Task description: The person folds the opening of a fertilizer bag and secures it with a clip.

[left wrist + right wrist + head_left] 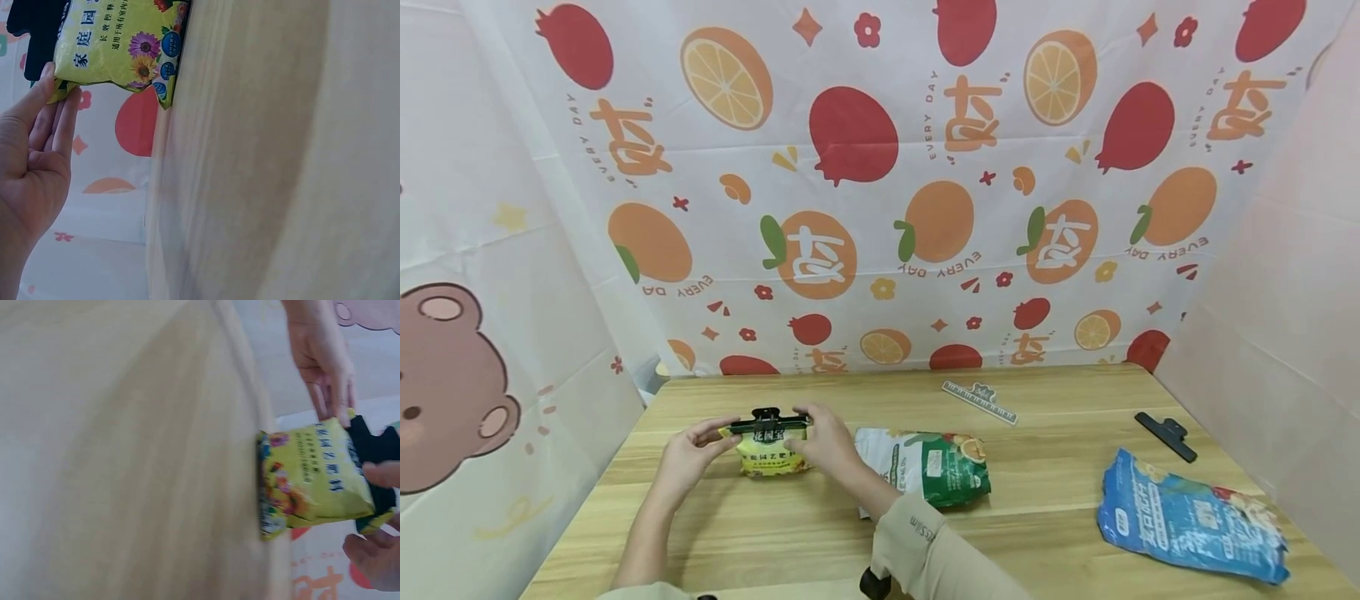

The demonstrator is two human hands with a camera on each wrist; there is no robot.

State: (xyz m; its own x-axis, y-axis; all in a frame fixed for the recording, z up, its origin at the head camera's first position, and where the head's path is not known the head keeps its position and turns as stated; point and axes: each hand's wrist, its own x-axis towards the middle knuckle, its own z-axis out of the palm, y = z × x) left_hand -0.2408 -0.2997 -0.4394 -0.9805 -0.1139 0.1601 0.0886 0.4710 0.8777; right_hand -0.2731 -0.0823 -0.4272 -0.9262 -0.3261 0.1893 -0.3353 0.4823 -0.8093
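A yellow bag with flowers printed near its bottom stands at the left of the table, a black clip across its top. My left hand pinches the bag's upper left corner between thumb and fingers, as the left wrist view shows on the yellow bag. At the opposite end, my right hand holds the top corner by the clip. In the right wrist view the black clip lies along the bag's top edge, with right-hand fingers beside it.
Right of the yellow bag lies a white and green bag. Behind it is a clip with a piano-key pattern. A black clip and a blue bag lie at the right of the table. Printed cloth hangs behind.
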